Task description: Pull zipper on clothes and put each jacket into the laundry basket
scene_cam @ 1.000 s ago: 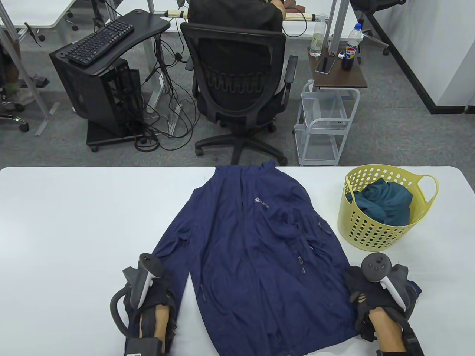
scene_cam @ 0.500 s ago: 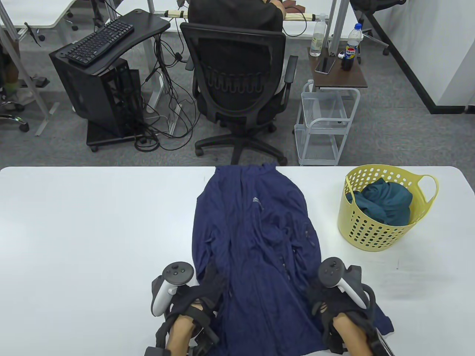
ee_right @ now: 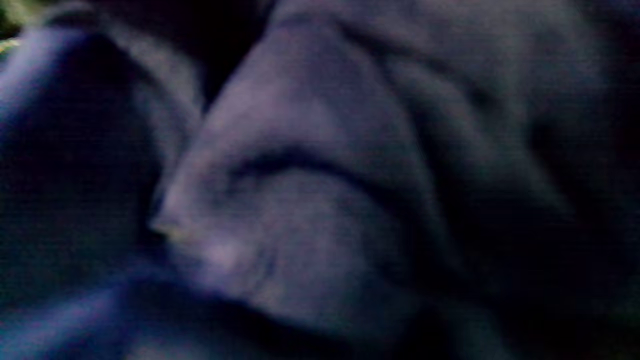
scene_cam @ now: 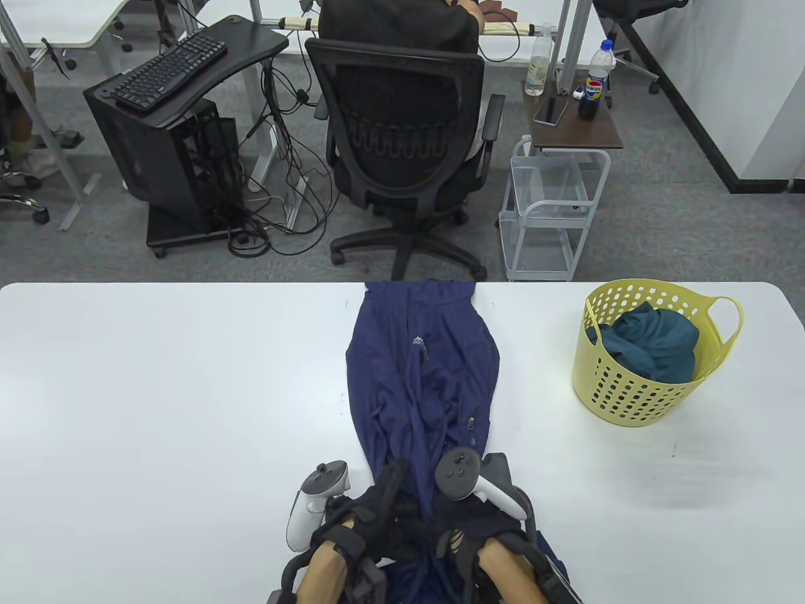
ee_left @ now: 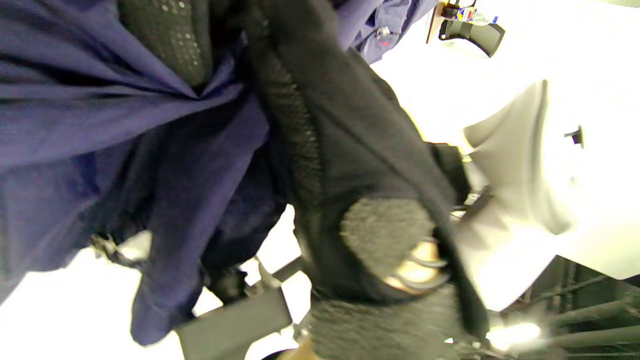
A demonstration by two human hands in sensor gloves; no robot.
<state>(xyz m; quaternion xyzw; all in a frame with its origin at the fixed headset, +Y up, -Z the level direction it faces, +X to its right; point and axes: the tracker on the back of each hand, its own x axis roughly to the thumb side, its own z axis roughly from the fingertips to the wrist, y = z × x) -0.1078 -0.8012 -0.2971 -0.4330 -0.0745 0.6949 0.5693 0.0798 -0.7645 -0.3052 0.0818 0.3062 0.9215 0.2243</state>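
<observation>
Across the white table (scene_cam: 157, 409), wide bare room is being left at both sides of the navy jacket (scene_cam: 421, 377), bunched lengthwise from far edge to near. Far right, the yellow laundry basket (scene_cam: 622, 390) is sitting apart. Near edge, the jacket's hem is being gripped by left hand (scene_cam: 371, 509) and right hand (scene_cam: 471, 535), fingers curled.

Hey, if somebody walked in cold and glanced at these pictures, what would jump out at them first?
Probably the navy jacket, bunched into a long narrow strip down the middle of the white table. At its near end the left hand and right hand, in black gloves, sit close together gathering the cloth. To the right stands a yellow laundry basket with a teal garment already inside.
</observation>
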